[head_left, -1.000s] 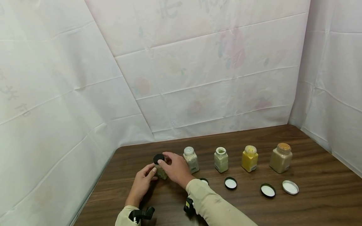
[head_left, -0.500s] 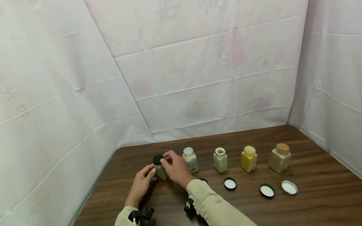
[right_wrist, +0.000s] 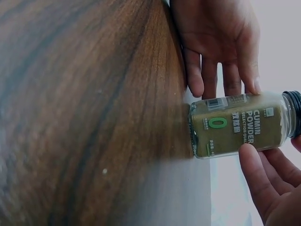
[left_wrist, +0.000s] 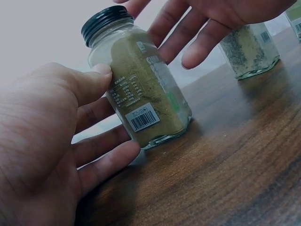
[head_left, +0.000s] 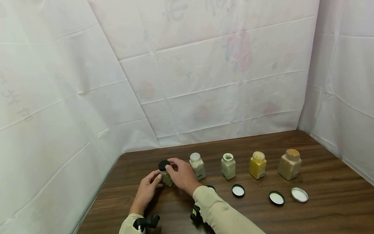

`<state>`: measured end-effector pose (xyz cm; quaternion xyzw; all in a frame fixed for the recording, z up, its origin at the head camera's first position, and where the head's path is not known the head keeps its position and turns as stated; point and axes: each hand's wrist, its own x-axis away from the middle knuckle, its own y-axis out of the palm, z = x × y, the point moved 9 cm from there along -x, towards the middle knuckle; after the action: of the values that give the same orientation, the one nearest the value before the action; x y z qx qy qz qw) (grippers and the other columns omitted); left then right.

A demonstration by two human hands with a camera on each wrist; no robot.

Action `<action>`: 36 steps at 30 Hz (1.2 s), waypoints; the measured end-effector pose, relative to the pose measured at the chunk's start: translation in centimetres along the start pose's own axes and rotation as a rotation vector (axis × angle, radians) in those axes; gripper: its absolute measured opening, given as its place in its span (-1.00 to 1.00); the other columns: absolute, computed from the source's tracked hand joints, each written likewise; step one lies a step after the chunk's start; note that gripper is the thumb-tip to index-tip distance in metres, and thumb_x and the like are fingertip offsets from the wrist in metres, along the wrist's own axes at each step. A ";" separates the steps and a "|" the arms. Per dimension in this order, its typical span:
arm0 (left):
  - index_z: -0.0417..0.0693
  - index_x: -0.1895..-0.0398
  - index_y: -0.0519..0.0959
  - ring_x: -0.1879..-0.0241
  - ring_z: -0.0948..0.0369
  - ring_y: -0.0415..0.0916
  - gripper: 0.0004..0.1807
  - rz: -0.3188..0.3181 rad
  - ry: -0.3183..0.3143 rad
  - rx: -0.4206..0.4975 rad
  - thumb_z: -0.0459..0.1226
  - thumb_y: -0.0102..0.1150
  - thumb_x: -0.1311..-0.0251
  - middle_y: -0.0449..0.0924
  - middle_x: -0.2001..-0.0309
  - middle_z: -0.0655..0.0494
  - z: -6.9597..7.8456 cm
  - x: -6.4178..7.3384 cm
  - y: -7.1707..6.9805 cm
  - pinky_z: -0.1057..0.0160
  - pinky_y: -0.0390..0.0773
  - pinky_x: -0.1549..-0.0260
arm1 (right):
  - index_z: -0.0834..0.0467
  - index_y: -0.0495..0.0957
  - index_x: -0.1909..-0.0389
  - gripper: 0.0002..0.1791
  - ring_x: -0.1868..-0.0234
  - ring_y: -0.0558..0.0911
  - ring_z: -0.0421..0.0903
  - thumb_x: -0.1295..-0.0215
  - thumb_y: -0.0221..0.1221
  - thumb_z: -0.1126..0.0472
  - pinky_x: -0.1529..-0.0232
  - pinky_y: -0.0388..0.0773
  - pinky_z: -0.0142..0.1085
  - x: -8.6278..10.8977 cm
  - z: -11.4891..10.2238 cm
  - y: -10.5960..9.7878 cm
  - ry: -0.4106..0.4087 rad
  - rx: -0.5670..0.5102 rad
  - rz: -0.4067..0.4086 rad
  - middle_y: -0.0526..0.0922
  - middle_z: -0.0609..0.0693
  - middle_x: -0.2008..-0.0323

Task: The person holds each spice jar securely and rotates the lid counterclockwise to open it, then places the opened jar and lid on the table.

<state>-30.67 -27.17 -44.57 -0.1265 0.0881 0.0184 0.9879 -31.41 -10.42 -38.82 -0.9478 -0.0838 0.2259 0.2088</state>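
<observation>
A glass jar of cumin powder (left_wrist: 146, 89) stands on the table with its black lid (head_left: 164, 164) on; the right wrist view shows its label (right_wrist: 249, 125). My left hand (head_left: 145, 192) holds the jar's body from the left, thumb on one side and fingers round behind. From the right, my right hand (head_left: 183, 177) pinches the lid's edge with the thumb and a finger. Its other fingers spread beside the jar in the left wrist view. The far side of the lid is partly hidden by the fingers.
Right of the hands stand lidless jars: one whitish (head_left: 197, 167), one pale green (head_left: 228, 167), one yellow (head_left: 257, 165), one beige (head_left: 289, 165). Upturned lids (head_left: 238, 190) lie before them, one partly under the right sleeve. White sheets (head_left: 216, 81) hang round the wooden table (head_left: 131, 169).
My right thumb has slid slightly right along the lid's edge, so more of the lid shows. The left hand and the jar stay almost in place.
</observation>
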 end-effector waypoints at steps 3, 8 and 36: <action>-0.21 -0.25 0.54 -0.05 0.04 0.56 -0.64 0.001 -0.001 -0.002 -0.26 0.04 -0.51 0.57 -0.14 -0.15 0.0 0.0 0.0 0.17 0.62 0.11 | -0.02 0.52 -0.29 -0.51 0.11 0.58 -0.22 -0.49 0.07 -0.16 0.09 0.54 -0.21 0.0 0.1 0.3 0.001 0.024 -0.015 0.62 -0.14 0.09; -0.19 -0.27 0.52 -0.10 0.02 0.53 -0.62 -0.001 -0.001 -0.019 -0.23 0.04 -0.51 0.54 -0.20 -0.15 0.1 0.0 0.1 0.15 0.62 0.09 | -0.04 0.49 -0.33 -0.43 0.14 0.56 -0.22 -0.45 0.08 -0.24 0.12 0.53 -0.22 0.0 0.1 0.4 -0.006 0.034 -0.027 0.58 -0.13 0.12; -0.23 -0.28 0.50 -0.07 0.07 0.54 -0.61 -0.001 -0.003 -0.011 -0.25 0.04 -0.51 0.54 -0.18 -0.14 0.1 0.1 0.2 0.17 0.62 0.10 | -0.01 0.46 -0.15 -0.60 0.08 0.61 -0.23 -0.46 0.14 -0.14 0.08 0.55 -0.23 0.0 0.5 0.2 0.004 -0.062 -0.023 0.65 -0.11 0.08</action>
<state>-30.57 -26.98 -44.57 -0.1318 0.0865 0.0187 0.9873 -31.64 -10.42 -39.29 -0.9533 -0.1015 0.2190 0.1819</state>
